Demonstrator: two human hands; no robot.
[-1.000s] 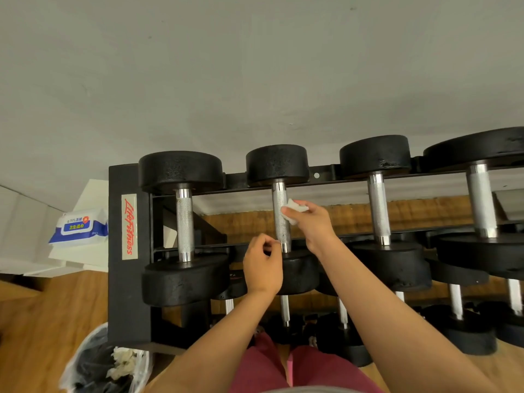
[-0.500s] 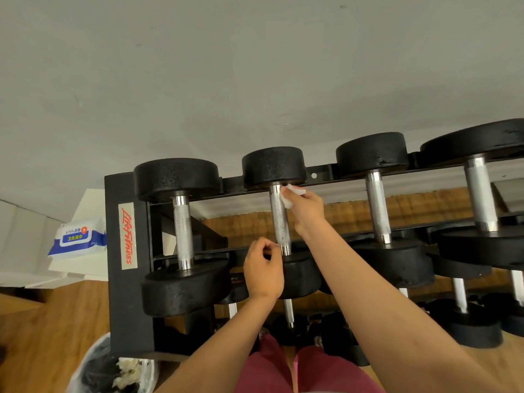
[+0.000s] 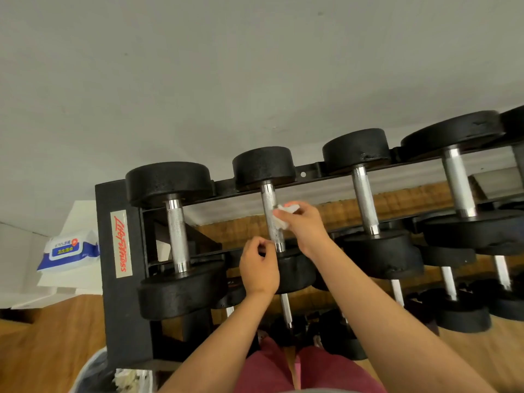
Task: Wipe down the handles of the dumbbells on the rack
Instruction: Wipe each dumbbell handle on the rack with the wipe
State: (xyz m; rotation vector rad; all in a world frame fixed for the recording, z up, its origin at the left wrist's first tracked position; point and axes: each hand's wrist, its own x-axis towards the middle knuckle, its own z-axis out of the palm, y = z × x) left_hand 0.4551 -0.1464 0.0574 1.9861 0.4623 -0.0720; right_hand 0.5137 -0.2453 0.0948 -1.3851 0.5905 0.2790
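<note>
The top tier of the black dumbbell rack point(image 3: 119, 279) holds its dumbbells side by side. Their steel handles stand well apart with open gaps between them. The rack's left post ends the row, and on the right the row runs off the frame.

The lower tier is mostly hidden behind the upper heads and the person's forearms. A bin bag point(image 3: 93, 375) at the bottom left is cut off by the frame edge. A pack of wet wipes point(image 3: 69, 249) lies on a white surface point(image 3: 76, 219) just left of the rack.

The right hand point(image 3: 304, 225) reaches in from the right and pinches a crumpled white wipe point(image 3: 283, 219) against the middle of the second dumbbell's handle point(image 3: 269, 205). The left hand point(image 3: 259, 268) is at the handle's lower end with fingers curled. Whether it grips the bar cannot be told.
</note>
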